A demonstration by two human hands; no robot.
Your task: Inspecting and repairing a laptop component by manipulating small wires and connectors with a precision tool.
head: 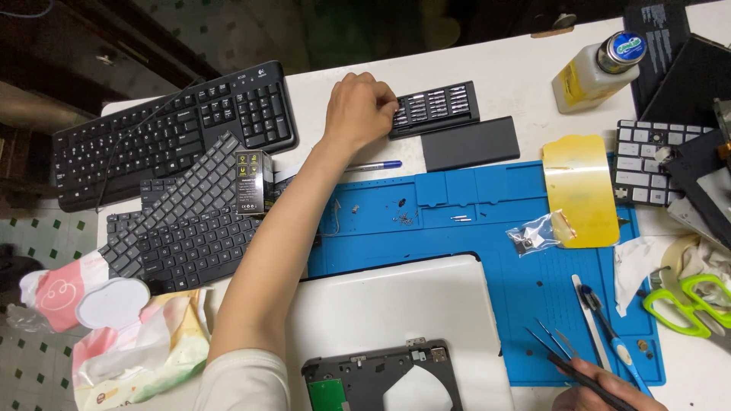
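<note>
My left hand (359, 108) reaches across the table to the left end of an open black tray of screwdriver bits (438, 106), fingers curled on its edge; whether it pinches a bit is hidden. My right hand (605, 394) shows only partly at the bottom edge, closed around black tweezers (552, 346) whose tips point up-left over the blue work mat (487, 236). A white laptop shell (396, 304) lies on the mat before me, with a grey drive-bay part (365, 373) on it.
Black keyboards (175, 129) are stacked at left beside a small dark box (253, 181). A dark lid (470, 143), a pen (377, 165), a yellow sheet (580, 190), a bagged part (533, 236), a bottle (598, 72), a blue spudger (609, 335) and green scissors (689, 304) surround the mat.
</note>
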